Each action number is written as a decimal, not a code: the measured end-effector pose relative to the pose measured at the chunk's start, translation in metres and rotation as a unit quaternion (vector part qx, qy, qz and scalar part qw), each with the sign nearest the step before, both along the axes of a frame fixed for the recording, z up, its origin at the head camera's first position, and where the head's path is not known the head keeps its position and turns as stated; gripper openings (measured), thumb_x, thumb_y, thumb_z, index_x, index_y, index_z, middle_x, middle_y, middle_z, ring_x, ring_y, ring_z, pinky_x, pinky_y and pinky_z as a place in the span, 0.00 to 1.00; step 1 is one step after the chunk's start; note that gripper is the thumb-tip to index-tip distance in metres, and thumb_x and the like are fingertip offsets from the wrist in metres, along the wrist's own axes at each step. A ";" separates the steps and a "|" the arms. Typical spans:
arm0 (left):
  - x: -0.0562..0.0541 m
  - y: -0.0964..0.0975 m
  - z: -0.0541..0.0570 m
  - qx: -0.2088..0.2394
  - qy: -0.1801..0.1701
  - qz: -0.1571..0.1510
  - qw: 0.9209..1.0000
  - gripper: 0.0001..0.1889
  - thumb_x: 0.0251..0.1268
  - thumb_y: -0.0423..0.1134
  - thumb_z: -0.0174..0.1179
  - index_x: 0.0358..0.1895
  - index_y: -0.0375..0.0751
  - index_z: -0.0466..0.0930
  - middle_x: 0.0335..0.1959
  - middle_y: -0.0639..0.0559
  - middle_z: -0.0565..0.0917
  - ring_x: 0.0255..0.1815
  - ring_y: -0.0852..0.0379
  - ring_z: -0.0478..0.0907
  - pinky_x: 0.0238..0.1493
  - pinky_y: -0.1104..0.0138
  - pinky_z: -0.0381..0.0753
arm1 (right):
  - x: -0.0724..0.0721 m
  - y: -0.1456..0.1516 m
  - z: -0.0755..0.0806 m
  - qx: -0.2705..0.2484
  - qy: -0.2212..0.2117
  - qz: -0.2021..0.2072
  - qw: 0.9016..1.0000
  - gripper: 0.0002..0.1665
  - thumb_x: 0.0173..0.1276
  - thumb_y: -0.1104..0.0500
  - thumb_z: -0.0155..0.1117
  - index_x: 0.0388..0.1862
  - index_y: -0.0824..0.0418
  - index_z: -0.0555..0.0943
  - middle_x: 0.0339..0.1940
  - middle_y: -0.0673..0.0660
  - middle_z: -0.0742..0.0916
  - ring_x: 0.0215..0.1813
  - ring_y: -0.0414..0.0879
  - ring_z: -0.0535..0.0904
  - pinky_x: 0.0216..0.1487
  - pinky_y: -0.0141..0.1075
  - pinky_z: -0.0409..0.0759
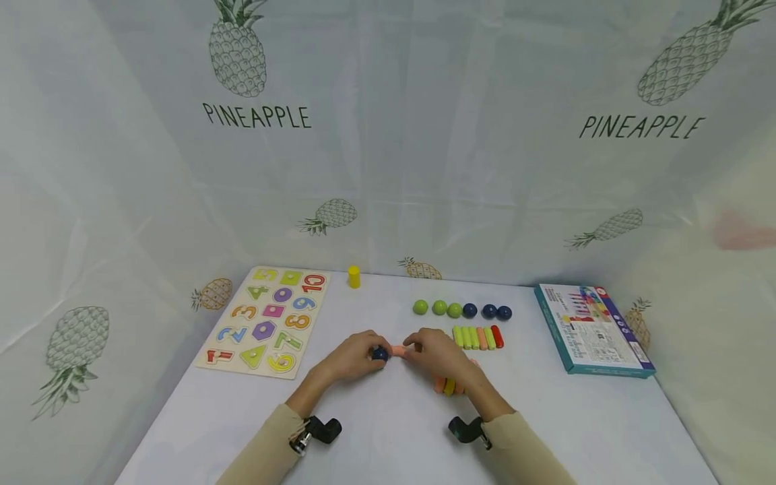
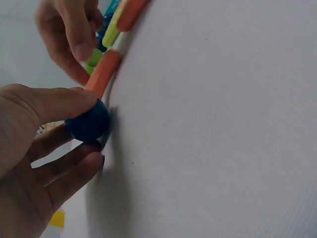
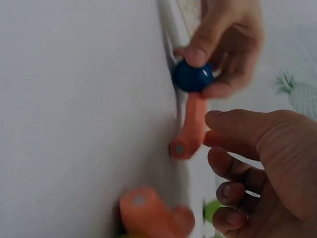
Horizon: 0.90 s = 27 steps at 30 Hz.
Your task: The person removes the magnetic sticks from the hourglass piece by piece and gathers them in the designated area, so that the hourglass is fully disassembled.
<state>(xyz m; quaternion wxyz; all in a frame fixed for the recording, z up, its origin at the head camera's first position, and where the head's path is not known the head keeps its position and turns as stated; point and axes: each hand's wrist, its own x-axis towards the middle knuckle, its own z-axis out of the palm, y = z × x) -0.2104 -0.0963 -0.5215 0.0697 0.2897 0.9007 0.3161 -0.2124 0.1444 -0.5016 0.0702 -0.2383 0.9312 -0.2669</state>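
My left hand (image 1: 356, 357) pinches a dark blue ball (image 2: 88, 123) between thumb and fingers, low over the white table. From the ball extends a slightly bent orange rod (image 3: 192, 126), its near end showing a small grey disc. Beside that rod is my right hand (image 1: 438, 353), with thumb and forefinger tips right at its side. A gap shows between the thumb and the rod in the left wrist view, and the other fingers are loosely bent. Partly hidden under my right forearm, more orange rods (image 1: 439, 385) and a yellow rod (image 1: 449, 386) lie together.
Behind the right hand runs a row of green balls (image 1: 439, 307) and blue balls (image 1: 489, 311), above a row of coloured rods (image 1: 474, 337). A number-and-shape board (image 1: 239, 329) lies left, a yellow cylinder (image 1: 354, 277) stands at the back, and a box (image 1: 597, 330) lies right.
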 end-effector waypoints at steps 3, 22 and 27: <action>-0.001 0.002 0.001 0.014 0.003 -0.011 1.000 0.13 0.62 0.35 0.70 0.50 0.48 0.83 0.45 0.57 0.83 0.43 0.58 0.78 0.45 0.68 0.78 | -0.003 -0.015 -0.005 0.023 0.017 0.017 0.999 0.14 0.70 0.48 0.68 0.47 0.55 0.89 0.32 0.45 0.85 0.30 0.38 0.75 0.35 0.34 0.75; -0.008 0.007 0.005 0.069 -0.025 0.037 0.997 0.18 0.62 0.40 0.71 0.55 0.44 0.84 0.48 0.54 0.87 0.39 0.67 0.84 0.40 0.71 0.82 | -0.004 -0.013 0.007 0.024 0.024 -0.023 0.999 0.14 0.71 0.44 0.67 0.42 0.52 0.87 0.29 0.45 0.85 0.28 0.40 0.75 0.32 0.34 0.75; -0.008 0.011 0.010 0.079 -0.021 0.034 0.996 0.19 0.62 0.39 0.71 0.55 0.41 0.84 0.49 0.52 0.86 0.38 0.66 0.84 0.39 0.71 0.82 | -0.002 -0.003 0.011 0.006 0.005 -0.038 0.999 0.15 0.71 0.45 0.67 0.43 0.54 0.87 0.25 0.46 0.82 0.24 0.41 0.75 0.27 0.34 0.74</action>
